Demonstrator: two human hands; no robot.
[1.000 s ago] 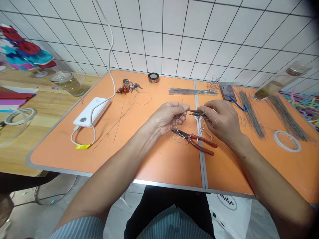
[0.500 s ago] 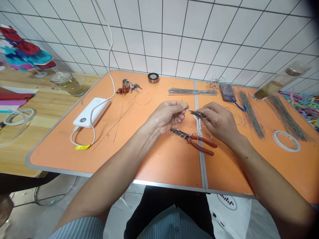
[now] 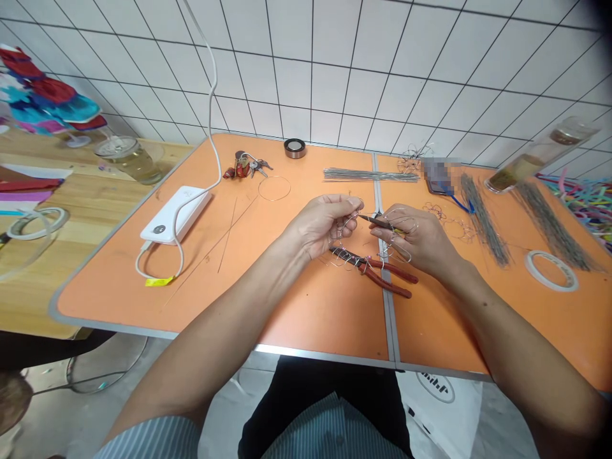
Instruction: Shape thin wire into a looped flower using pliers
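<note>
Thin bent wire (image 3: 338, 237) runs between my two hands above the orange table. My left hand (image 3: 325, 223) pinches it between thumb and fingertips. In my right hand (image 3: 415, 233) is a small dark-tipped tool (image 3: 380, 222), its tip pointing left close to my left fingertips; wire loops stand out around my right fingers. Below both hands lie red-handled pliers (image 3: 387, 275), with wire loops over their jaws and handles. Whether the small tool's tip touches the wire is too small to tell.
A bundle of straight wires (image 3: 370, 174) lies behind my hands, a phone (image 3: 437, 182) and darker wire bundles to the right. A tape ring (image 3: 530, 271) sits far right. Left are a white power bank (image 3: 176, 215), keys (image 3: 248, 167) and a wire ring (image 3: 259, 189).
My right hand has shifted slightly right and turned, showing more of the small tool, whose tip now points toward my left fingertips. My left hand has hardly moved.
</note>
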